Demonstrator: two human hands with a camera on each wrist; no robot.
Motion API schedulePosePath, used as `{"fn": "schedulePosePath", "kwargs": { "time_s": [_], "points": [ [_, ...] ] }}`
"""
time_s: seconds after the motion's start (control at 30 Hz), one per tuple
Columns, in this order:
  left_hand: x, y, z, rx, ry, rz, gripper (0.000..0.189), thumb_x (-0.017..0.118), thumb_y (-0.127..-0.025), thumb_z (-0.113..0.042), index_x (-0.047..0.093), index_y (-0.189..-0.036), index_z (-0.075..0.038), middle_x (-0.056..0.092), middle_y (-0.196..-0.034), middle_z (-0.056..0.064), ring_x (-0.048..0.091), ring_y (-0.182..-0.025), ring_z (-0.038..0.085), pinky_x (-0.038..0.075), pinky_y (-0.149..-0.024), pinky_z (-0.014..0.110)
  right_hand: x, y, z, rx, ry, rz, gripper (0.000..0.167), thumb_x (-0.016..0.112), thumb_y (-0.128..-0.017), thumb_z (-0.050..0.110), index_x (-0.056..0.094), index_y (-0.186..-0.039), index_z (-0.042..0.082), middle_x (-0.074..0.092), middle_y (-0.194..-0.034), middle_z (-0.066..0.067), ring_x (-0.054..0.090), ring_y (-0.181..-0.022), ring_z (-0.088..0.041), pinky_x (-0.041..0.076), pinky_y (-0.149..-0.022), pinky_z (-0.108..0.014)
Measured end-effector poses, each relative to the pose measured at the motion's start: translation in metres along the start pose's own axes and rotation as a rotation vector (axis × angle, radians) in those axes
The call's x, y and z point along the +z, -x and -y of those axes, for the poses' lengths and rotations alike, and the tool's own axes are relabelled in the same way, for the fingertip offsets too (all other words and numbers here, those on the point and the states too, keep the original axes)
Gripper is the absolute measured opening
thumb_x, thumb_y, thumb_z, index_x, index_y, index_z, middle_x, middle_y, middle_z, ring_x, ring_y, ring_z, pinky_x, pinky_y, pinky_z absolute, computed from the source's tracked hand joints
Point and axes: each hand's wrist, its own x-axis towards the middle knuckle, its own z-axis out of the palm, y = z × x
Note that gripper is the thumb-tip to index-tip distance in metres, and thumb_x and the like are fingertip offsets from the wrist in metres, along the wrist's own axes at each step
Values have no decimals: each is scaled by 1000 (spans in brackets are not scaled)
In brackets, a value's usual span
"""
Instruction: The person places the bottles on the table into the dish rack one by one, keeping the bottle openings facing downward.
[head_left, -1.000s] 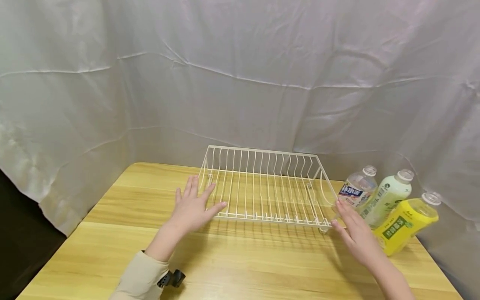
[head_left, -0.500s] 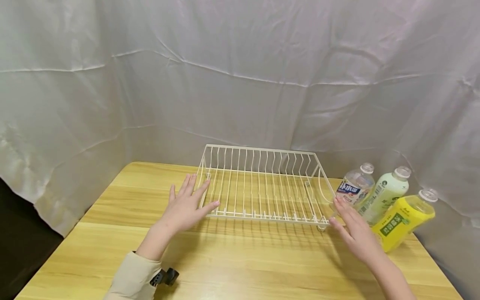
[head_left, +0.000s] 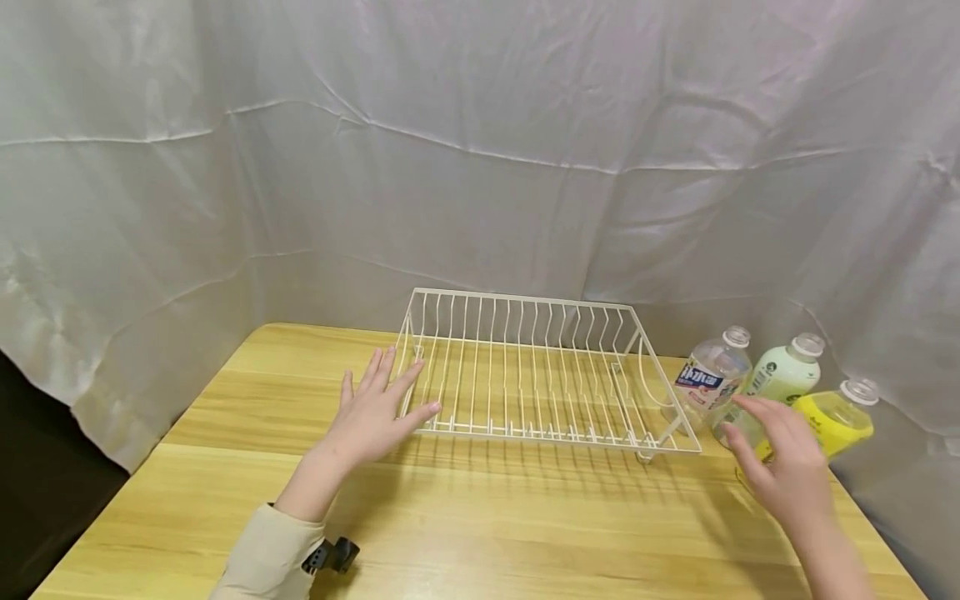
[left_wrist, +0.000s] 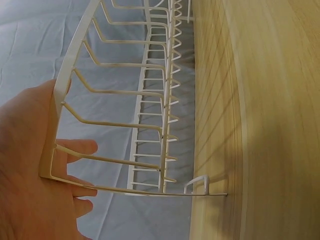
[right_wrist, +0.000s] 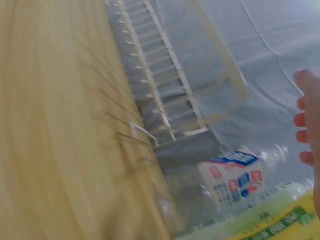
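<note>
A white wire dish rack [head_left: 558, 443] stands near the back of the table. My left hand [head_left: 371, 423] touches its left front corner with fingers spread. In the left wrist view the rack's corner frame [left_wrist: 64, 77] crosses in front of that hand. My right hand [head_left: 797, 471] is off the rack, over the bottles at its right, fingers loosely bent and slightly blurred. It partly hides the yellow bottle [head_left: 828, 421] and the pale green bottle [head_left: 787, 373]. A clear bottle with a blue, white and red label [head_left: 701, 385] stands beside the rack's right end.
The wooden table [head_left: 480, 533] has a grey cloth curtain [head_left: 480, 208] behind and at both sides. All three bottles stand close together near the right table edge, without caps. A black wrist device [head_left: 333, 555] is on the left arm.
My right hand has left the rack's right front corner and moved right, in front of the bottles. My left hand remains at the left corner; the rack stays in place.
</note>
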Motion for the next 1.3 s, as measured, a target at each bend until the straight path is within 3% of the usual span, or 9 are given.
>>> {"fn": "schedulePosePath", "kwargs": {
  "time_s": [0.07,0.17,0.3,0.57,0.7,0.83,1.0,1.17,1.3],
  "points": [
    [0,0,0,-2,2,2,77,40,-91,-71,22,-155,-32,-1,-165,13,-8,-152,34,-15,-115,67,-5,-2,-3,2,27,-91,68,53,-93,57,68,-102,-9,65,-96,-31,45,-120,11,30,-112,-13],
    [-1,0,0,-4,2,2,77,40,-91,-71,23,-155,-32,-1,-165,13,-8,-152,35,-15,-115,68,-14,-6,-5,26,72,-205,66,56,-92,54,67,-96,-11,64,-90,-33,59,-103,-14,32,-110,-13],
    [0,0,0,-2,4,-1,77,40,-91,-72,23,-155,-32,-1,-165,12,-7,-152,35,-14,-115,67,-28,-7,-10,51,138,-287,65,57,-91,50,65,-93,-14,61,-89,-36,50,-87,-48,33,-108,-16],
    [6,-1,0,1,8,4,76,40,-91,-72,23,-155,-34,-2,-165,11,-8,-152,34,-13,-115,68,-44,23,-32,109,275,-259,73,52,-90,57,62,-91,-15,57,-92,-38,47,-90,-54,35,-110,-38],
    [5,0,1,-5,25,-6,74,43,-92,-69,25,-154,-34,-2,-165,11,-8,-153,33,-13,-115,68,-47,43,-44,134,331,-230,78,50,-89,61,61,-91,-16,56,-92,-37,46,-90,-55,36,-92,-60],
    [3,0,1,-7,27,-7,75,40,-91,-71,25,-154,-34,-2,-165,11,-8,-153,32,-13,-115,68,-50,58,-50,216,374,-144,85,45,-88,68,59,-95,-17,56,-93,-36,45,-91,-54,31,-83,-63],
    [3,0,1,-7,27,2,76,38,-90,-73,27,-154,-32,-2,-165,11,-7,-153,33,-13,-116,67,-56,76,-54,422,411,-5,92,38,-89,74,56,-103,-16,53,-103,-37,43,-100,-54,30,-91,-64],
    [2,1,2,-10,23,6,76,38,-90,-73,28,-154,-32,-3,-165,10,-7,-153,34,-13,-116,66,-56,85,-66,688,456,227,83,56,-88,62,49,-117,-15,46,-116,-39,38,-114,-55,26,-101,-67],
    [2,0,2,-10,25,7,75,39,-91,-72,27,-154,-33,-2,-165,10,-7,-153,34,-14,-116,66,-53,87,-77,815,457,375,90,65,-83,60,44,-125,-17,42,-121,-42,31,-119,-59,26,-98,-70]
  ]
}}
